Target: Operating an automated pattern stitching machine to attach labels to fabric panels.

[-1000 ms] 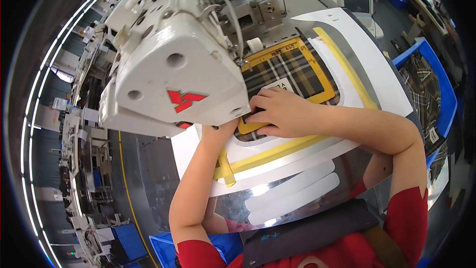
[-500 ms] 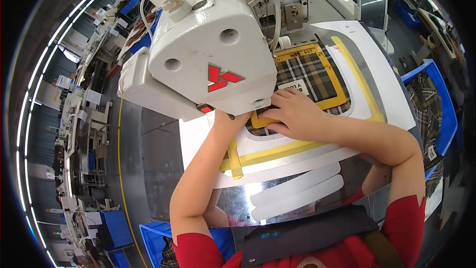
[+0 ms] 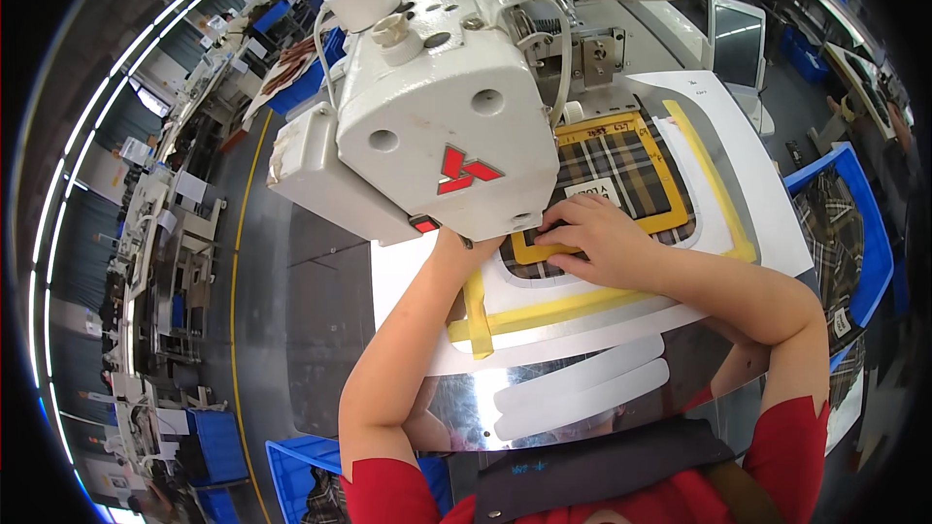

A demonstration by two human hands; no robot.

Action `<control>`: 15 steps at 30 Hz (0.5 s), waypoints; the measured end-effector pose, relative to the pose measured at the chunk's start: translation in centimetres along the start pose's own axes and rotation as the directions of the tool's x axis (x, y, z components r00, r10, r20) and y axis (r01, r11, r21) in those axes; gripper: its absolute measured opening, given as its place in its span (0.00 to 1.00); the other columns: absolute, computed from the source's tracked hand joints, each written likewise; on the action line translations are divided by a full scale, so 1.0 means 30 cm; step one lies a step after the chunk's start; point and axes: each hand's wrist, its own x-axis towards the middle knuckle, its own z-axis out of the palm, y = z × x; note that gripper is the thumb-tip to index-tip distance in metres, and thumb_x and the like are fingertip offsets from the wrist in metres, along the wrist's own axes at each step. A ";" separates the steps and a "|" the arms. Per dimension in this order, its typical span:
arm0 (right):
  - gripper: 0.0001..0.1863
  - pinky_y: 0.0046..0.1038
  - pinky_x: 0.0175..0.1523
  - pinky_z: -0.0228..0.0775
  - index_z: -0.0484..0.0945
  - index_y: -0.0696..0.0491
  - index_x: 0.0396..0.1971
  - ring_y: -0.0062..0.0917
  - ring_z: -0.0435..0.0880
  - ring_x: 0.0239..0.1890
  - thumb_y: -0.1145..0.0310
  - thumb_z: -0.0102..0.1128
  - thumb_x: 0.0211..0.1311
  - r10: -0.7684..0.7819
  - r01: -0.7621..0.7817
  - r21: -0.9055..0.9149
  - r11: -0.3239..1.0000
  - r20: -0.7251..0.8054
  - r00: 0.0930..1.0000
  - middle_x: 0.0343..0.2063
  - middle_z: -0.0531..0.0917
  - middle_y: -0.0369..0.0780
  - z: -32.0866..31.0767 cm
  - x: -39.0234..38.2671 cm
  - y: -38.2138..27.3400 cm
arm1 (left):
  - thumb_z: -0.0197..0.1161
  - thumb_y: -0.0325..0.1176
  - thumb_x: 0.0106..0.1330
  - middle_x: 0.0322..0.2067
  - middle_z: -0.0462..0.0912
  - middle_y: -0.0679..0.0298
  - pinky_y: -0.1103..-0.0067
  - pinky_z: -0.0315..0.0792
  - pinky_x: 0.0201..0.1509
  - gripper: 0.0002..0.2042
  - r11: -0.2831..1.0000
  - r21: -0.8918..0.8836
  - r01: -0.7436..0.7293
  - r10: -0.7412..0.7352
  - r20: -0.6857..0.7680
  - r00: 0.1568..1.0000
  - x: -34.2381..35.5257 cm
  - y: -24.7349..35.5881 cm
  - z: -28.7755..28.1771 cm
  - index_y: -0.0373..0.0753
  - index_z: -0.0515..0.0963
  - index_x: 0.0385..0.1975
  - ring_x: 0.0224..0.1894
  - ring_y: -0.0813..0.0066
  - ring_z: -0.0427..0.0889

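Observation:
A yellow rectangular frame [image 3: 663, 178] lies on brown, black and white plaid fabric [image 3: 633, 163] under the white sewing machine head [image 3: 437, 116]. Inside the frame is a small white label [image 3: 588, 191] with dark print. My right hand [image 3: 604, 241] rests over the frame's near bar, just below the label. Its fingers are slightly bent, and the thumb is held apart on the near side. My left hand [image 3: 464, 248] reaches in at the near left of the fabric. The machine head covers its fingers, so what they touch is hidden.
Yellow tape [image 3: 558, 309] borders the white sheet [image 3: 777, 233] around the work. A shiny metal plate [image 3: 456, 408] is at the near edge. Blue bins of plaid fabric stand at right [image 3: 874, 262] and near left [image 3: 291, 456]. A screen [image 3: 735, 39] is at the back right.
The whole view has shifted, so the machine and work appear lower and a little further right. Both hands keep nearly the same place on the frame and fabric.

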 end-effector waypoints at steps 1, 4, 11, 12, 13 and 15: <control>0.11 0.35 0.58 0.63 0.83 0.51 0.39 0.34 0.74 0.49 0.66 0.63 0.56 0.003 -0.003 -0.005 1.000 -0.002 1.000 0.43 0.78 0.38 0.000 -0.002 -0.001 | 0.61 0.22 0.60 0.52 0.78 0.58 0.76 0.73 0.54 0.19 1.000 0.004 -0.005 0.005 -0.007 1.000 -0.003 0.000 0.002 0.34 0.74 0.53 0.49 0.68 0.80; 0.12 0.35 0.57 0.64 0.83 0.51 0.39 0.35 0.74 0.48 0.66 0.63 0.56 0.002 -0.002 -0.017 1.000 0.001 1.000 0.43 0.78 0.39 0.000 -0.005 -0.001 | 0.60 0.22 0.59 0.52 0.79 0.58 0.74 0.73 0.54 0.19 0.998 -0.047 0.053 -0.052 0.018 0.998 -0.010 0.002 0.001 0.35 0.74 0.52 0.49 0.67 0.79; 0.12 0.35 0.56 0.64 0.83 0.51 0.39 0.35 0.74 0.47 0.66 0.64 0.55 -0.015 0.014 -0.069 0.998 -0.016 1.000 0.42 0.78 0.40 0.006 -0.003 -0.001 | 0.61 0.22 0.56 0.43 0.81 0.56 0.70 0.72 0.51 0.15 1.000 -0.009 0.028 -0.028 0.002 1.000 -0.019 0.002 -0.009 0.36 0.78 0.45 0.48 0.58 0.79; 0.12 0.35 0.56 0.64 0.83 0.52 0.39 0.35 0.74 0.47 0.66 0.64 0.55 -0.027 0.025 -0.068 0.997 -0.029 0.999 0.41 0.78 0.40 0.009 0.000 0.000 | 0.61 0.22 0.57 0.44 0.81 0.56 0.69 0.71 0.53 0.15 1.000 0.003 0.023 -0.023 0.034 0.999 -0.025 -0.014 -0.011 0.37 0.77 0.46 0.49 0.58 0.78; 0.12 0.35 0.56 0.64 0.83 0.52 0.39 0.35 0.74 0.47 0.66 0.64 0.54 -0.040 0.037 -0.066 0.997 -0.043 0.998 0.41 0.78 0.40 0.011 0.002 -0.001 | 0.61 0.22 0.57 0.44 0.81 0.56 0.69 0.71 0.53 0.15 1.000 0.004 0.022 -0.022 0.032 0.999 -0.030 -0.029 -0.013 0.37 0.77 0.46 0.49 0.58 0.78; 0.12 0.35 0.56 0.64 0.83 0.52 0.38 0.35 0.74 0.47 0.66 0.64 0.54 -0.023 0.021 -0.046 0.999 -0.037 0.999 0.41 0.78 0.39 0.008 0.003 -0.002 | 0.61 0.23 0.57 0.46 0.80 0.56 0.68 0.69 0.55 0.16 0.995 0.076 -0.057 0.053 0.053 0.997 -0.033 -0.045 -0.015 0.38 0.77 0.47 0.51 0.58 0.77</control>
